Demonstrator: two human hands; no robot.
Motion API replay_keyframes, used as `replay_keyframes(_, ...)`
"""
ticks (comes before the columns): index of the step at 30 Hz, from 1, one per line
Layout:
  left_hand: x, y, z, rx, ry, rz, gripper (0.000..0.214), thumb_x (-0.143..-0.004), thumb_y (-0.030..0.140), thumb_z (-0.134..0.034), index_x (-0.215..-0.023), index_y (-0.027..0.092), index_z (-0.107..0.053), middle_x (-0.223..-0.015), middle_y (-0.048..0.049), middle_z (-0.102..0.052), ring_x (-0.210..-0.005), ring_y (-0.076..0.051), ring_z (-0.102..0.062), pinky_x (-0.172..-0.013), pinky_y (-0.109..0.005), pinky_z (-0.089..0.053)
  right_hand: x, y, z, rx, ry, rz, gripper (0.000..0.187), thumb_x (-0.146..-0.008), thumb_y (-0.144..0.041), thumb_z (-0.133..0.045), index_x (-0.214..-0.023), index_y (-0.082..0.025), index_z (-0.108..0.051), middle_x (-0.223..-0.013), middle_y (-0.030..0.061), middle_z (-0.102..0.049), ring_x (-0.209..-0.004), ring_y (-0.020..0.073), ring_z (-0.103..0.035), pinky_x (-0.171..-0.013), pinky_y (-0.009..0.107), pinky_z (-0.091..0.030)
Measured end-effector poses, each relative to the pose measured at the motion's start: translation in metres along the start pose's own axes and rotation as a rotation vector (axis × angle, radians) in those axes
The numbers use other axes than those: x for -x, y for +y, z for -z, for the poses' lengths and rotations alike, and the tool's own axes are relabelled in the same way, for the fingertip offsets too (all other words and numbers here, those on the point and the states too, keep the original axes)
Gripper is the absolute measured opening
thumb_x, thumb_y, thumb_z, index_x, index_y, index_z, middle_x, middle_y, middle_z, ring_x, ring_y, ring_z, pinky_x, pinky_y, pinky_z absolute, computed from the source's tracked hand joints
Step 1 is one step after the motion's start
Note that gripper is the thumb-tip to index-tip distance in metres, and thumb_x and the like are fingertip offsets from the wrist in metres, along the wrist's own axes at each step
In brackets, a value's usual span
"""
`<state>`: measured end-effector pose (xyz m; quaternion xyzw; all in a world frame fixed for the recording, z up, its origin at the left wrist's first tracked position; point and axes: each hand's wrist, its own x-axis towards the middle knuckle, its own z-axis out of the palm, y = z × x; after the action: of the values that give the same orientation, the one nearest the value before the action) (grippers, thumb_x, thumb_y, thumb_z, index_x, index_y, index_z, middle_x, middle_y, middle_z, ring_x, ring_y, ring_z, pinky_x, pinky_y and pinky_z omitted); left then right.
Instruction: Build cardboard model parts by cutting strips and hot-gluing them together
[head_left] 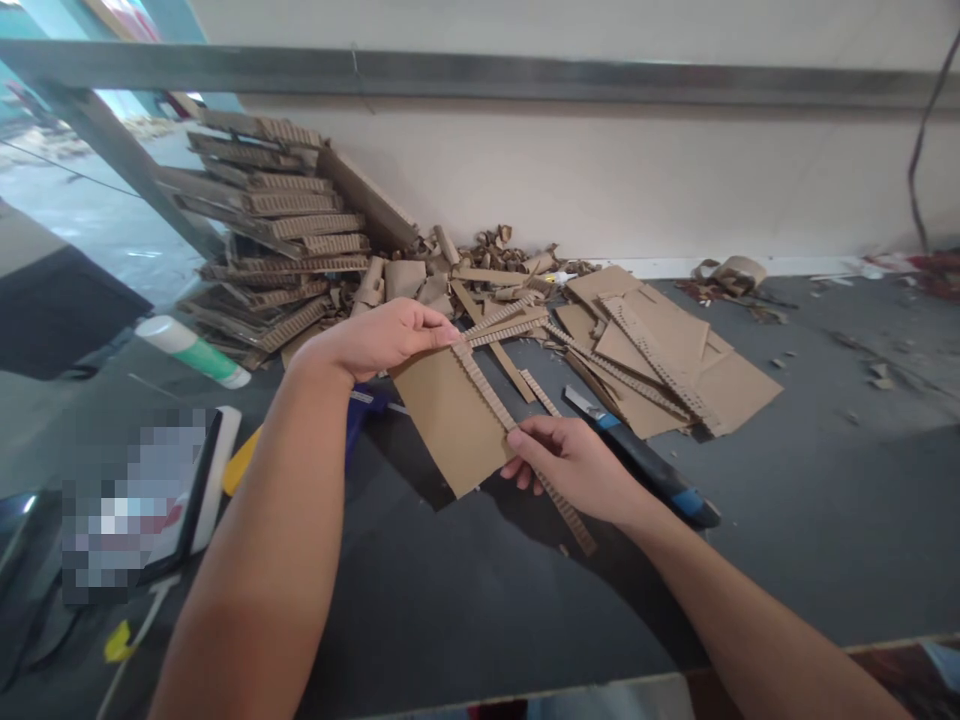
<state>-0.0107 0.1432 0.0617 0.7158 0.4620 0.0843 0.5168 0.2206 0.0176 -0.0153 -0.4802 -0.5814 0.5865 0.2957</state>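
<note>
A flat piece of brown cardboard is held slightly above the dark tabletop between my hands. Along its right edge runs a narrow corrugated cardboard strip, whose lower end sticks out past my right hand. My left hand pinches the upper corner, where the strip meets the cardboard. Lower down, my right hand is closed on the strip at the piece's right corner, thumb on top. A utility knife with a black and blue handle lies just right of my right hand, its blade showing.
Stacked corrugated cardboard pieces stand at back left, beside cardboard scraps. More cut cardboard sheets lie at right. A white and green tube and a phone-like device, its screen blurred, are at left. A metal rail crosses behind.
</note>
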Motion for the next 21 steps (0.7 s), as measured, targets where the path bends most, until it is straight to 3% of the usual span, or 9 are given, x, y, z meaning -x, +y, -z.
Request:
replay_keyframes(5,0.003,-0.005,0.005,0.036,0.036,-0.011,0.035,-0.094,0.045,-0.057,-0.098,0.011,-0.066,-0.098,-0.0072,-0.073,-0.085,-0.018,-0.067,-0.074,-0.029,-0.054,0.000,0.001,0.000,-0.138,-0.003,-0.031,0.040,-0.091,-0.055,-0.060,-0.085,-0.016,-0.064,-0.078,0.0056,-0.072,-0.056,0.0102,-0.064,-0.049,0.021,-0.051)
replay_keyframes(8,0.007,-0.008,0.011,0.041,0.113,-0.033,0.037,-0.097,0.045,-0.054,-0.106,0.011,-0.065,-0.103,-0.0079,-0.073,-0.086,-0.018,-0.068,-0.077,-0.031,-0.054,0.000,0.001,-0.001,-0.164,0.027,-0.018,0.040,-0.089,-0.055,-0.062,-0.084,-0.015,-0.065,-0.081,0.0068,-0.072,-0.056,0.0100,-0.063,-0.047,0.021,-0.052)
replay_keyframes(13,0.012,-0.010,0.016,0.105,0.288,-0.153,0.048,-0.083,0.058,-0.067,-0.102,0.014,-0.071,-0.096,-0.0094,-0.074,-0.079,-0.018,-0.069,-0.067,-0.027,-0.055,0.000,0.002,-0.001,-0.175,0.141,0.076,0.033,-0.089,-0.050,-0.064,-0.092,-0.017,-0.066,-0.086,0.0053,-0.072,-0.052,0.0086,-0.060,-0.043,0.020,-0.048)
replay_keyframes(16,0.013,-0.010,0.016,0.095,0.322,-0.197,0.049,-0.079,0.061,-0.070,-0.097,0.015,-0.073,-0.090,-0.0079,-0.074,-0.075,-0.017,-0.067,-0.063,-0.024,-0.052,0.001,0.002,-0.002,-0.120,0.172,0.115,0.028,-0.090,-0.047,-0.062,-0.092,-0.018,-0.065,-0.083,0.0042,-0.071,-0.051,0.0089,-0.058,-0.043,0.021,-0.046)
replay_keyframes(21,0.017,-0.008,0.020,-0.152,0.373,-0.267,0.046,-0.088,0.059,-0.061,-0.098,0.016,-0.073,-0.091,-0.0046,-0.071,-0.078,-0.013,-0.061,-0.064,-0.019,-0.045,0.004,0.001,-0.004,0.174,0.310,0.270,0.018,-0.094,-0.036,-0.057,-0.090,-0.020,-0.063,-0.067,-0.0011,-0.062,-0.050,0.0088,-0.050,-0.048,0.022,-0.041)
